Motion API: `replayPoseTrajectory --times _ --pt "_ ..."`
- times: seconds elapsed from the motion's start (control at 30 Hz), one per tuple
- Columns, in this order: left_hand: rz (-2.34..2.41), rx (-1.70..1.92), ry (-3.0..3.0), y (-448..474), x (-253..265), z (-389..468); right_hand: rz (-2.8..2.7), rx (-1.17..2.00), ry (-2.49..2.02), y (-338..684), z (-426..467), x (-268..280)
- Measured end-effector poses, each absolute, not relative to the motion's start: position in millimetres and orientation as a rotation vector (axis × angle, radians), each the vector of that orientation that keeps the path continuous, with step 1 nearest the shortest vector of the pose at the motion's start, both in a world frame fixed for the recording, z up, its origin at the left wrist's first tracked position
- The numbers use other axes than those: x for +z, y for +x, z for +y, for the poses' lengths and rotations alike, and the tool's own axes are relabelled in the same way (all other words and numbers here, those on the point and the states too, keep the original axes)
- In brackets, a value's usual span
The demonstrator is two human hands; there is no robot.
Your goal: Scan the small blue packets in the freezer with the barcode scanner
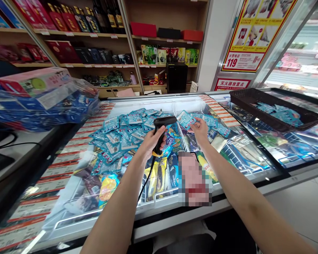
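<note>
While the left hand (149,144) grips a black barcode scanner (163,122) by its handle over the glass-topped chest freezer (172,217), the right hand (200,132) pinches one blue packet (184,120) by its edge, just right of the scanner. Left of the scanner: heap of matching packets (122,137) on the glass. Well right of it: dark plastic basket (270,121), similar packets inside. Beyond it: wooden wall shelves (166,17), stocked.
</note>
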State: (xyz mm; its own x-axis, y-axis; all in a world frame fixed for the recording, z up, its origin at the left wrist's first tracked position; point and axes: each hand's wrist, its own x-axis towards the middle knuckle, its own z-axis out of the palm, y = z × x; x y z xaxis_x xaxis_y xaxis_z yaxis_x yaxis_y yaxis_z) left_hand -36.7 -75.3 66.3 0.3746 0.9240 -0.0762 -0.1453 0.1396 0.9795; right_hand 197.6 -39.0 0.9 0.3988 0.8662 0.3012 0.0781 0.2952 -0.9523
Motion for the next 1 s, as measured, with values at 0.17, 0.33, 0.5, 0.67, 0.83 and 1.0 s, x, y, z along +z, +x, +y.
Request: replayPoseTrajectory --times 0.17,0.33,0.5,0.67,0.83,1.0 --pt "0.863 0.932 1.164 -37 67 -76 -1.046 0.637 -1.124 197 -38 -2" --pt "0.857 0.961 1.139 -40 66 -74 -1.147 0.446 -1.172 202 -44 5" --pt "0.872 1.006 1.118 -43 65 -72 -1.136 0.212 -1.373 232 -44 13" --pt "0.884 1.007 1.099 -43 69 -72 -1.130 -0.001 -1.678 265 -43 13" --pt "0.917 1.033 1.077 -43 73 -74 -1.229 -0.292 -1.930 273 -45 13" --pt "0.946 1.056 1.059 -46 75 -72 -1.218 -0.338 -2.085 267 -54 15"
